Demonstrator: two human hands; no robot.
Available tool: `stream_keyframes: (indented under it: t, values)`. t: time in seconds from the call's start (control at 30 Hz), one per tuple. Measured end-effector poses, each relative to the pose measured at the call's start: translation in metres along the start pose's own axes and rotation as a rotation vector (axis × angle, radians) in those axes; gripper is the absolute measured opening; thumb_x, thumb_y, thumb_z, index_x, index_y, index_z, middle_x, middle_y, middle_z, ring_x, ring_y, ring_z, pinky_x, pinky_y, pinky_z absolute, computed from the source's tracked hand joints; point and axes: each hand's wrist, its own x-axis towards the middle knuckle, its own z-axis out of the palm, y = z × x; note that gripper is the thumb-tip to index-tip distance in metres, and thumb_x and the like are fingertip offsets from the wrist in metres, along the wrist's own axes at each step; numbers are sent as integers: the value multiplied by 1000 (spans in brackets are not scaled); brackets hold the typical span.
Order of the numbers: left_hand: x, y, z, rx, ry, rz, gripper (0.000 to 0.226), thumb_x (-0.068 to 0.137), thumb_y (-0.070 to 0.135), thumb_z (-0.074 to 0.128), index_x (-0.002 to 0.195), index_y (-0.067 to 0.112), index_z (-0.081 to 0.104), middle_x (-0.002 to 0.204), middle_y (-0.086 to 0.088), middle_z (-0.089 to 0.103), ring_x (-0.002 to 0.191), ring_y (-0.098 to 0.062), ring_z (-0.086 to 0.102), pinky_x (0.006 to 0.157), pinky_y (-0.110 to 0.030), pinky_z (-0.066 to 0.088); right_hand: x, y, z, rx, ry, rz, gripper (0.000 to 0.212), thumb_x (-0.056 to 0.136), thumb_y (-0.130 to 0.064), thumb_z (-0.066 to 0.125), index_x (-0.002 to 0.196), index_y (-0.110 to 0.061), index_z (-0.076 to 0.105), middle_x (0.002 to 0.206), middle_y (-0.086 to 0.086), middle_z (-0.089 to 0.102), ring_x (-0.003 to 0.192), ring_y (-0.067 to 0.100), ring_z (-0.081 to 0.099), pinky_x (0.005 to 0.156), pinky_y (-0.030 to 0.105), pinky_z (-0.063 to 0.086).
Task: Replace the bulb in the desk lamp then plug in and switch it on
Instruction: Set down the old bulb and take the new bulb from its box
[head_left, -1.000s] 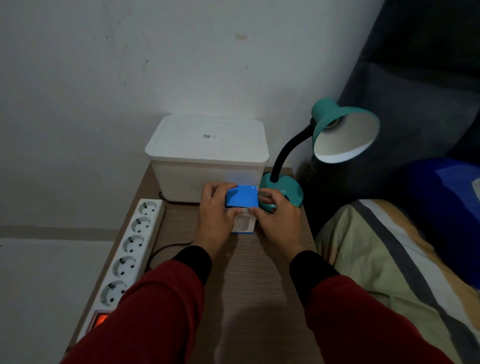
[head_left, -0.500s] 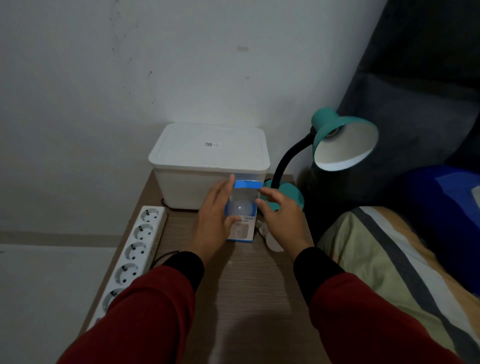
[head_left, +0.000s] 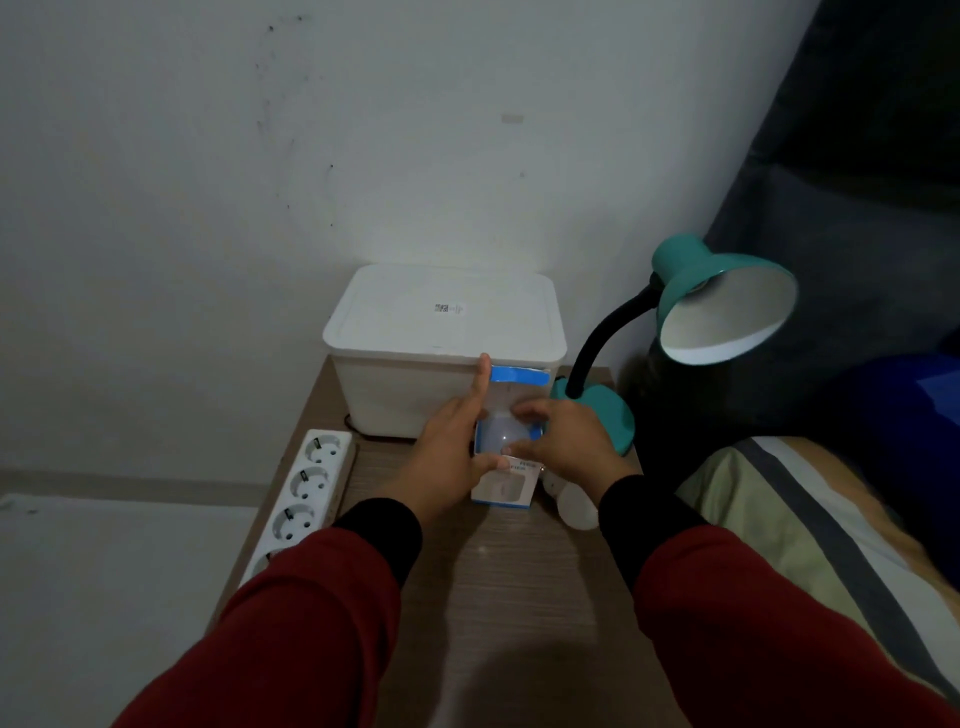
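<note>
Now, frame centre: bulb box (head_left: 503, 491) stood upright on the table (head_left: 493, 597), long axis vertical, top flap (head_left: 519, 375) swung up, new bulb (head_left: 500, 437) dome-up in the mouth. Thumb across the front, index straight along the flap, the left hand (head_left: 452, 452) clamped the box; the right hand (head_left: 571, 447) pinched the dome with curled fingers. Half a second earlier those fingers sat at the flap edge; a second earlier the flap was shut.

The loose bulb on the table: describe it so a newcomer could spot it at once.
On the wooden table, look in front of the teal lamp's base. Just right of the blue-and-white box lies a white bulb. Unlike the bulb in the box, it lies bare on the wood.
</note>
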Motion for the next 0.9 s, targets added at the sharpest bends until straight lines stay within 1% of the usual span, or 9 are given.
stream_keyframes:
  t: [0.1,0.2,0.3,0.43,0.57,0.67,0.77,0.83,0.9]
  values:
    - [1,-1,1,11,5,-3,116,76,29,75,134,46,-24,123,-1,51,105,-5,42,99,-23,35,1,0,6,-17,46,-18,53,73,-26,76,124,-20,60,124,0,64,114,19,56,99,40,48]
    - [1,0,1,8,6,0,116,75,30,75,133,47,-24,123,-3,51,109,-10,46,102,-28,36,-3,1,8,-16,98,-54,56,71,-27,77,124,-19,59,122,2,65,113,22,55,98,39,46]
    - [1,1,2,9,11,-4,116,75,29,75,131,48,-25,124,-4,51,114,-15,48,102,-30,37,-12,2,7,61,159,-61,63,71,-24,79,128,-16,55,123,3,63,113,19,55,98,30,44]
    - [3,-1,3,11,23,-11,116,75,28,75,131,48,-25,122,-3,52,108,-10,47,100,-28,39,-24,0,5,180,237,-68,68,71,-26,79,132,-16,50,122,3,58,110,14,54,91,19,38]
    - [2,0,5,16,44,0,117,75,29,75,131,46,-26,127,-4,51,116,-16,47,106,-37,40,-30,-3,0,238,270,-89,67,72,-26,79,132,-14,51,120,6,54,111,16,54,96,25,45]
    - [2,1,6,35,50,-11,117,76,28,75,131,46,-26,128,-5,51,118,-18,48,106,-40,40,-35,-4,-4,233,301,-114,65,72,-27,79,129,-15,53,119,7,50,108,15,51,93,29,49]
    - [1,2,7,41,53,-36,118,76,28,74,129,50,-29,131,-4,50,120,-16,47,106,-37,40,-41,-1,-8,222,297,-117,70,74,-29,77,136,-22,46,123,6,45,110,12,44,89,21,40]
    - [0,3,8,33,55,-46,119,76,28,74,129,51,-29,133,-4,48,122,-16,47,105,-36,39,-45,4,-10,187,272,-132,70,77,-32,73,139,-26,43,125,5,47,112,14,46,91,21,36]
    - [-2,6,7,20,56,-63,119,76,26,75,133,49,-27,134,-5,48,123,-17,46,106,-38,40,-49,7,-14,135,255,-140,66,81,-34,69,140,-29,41,127,5,48,113,15,47,91,20,36]
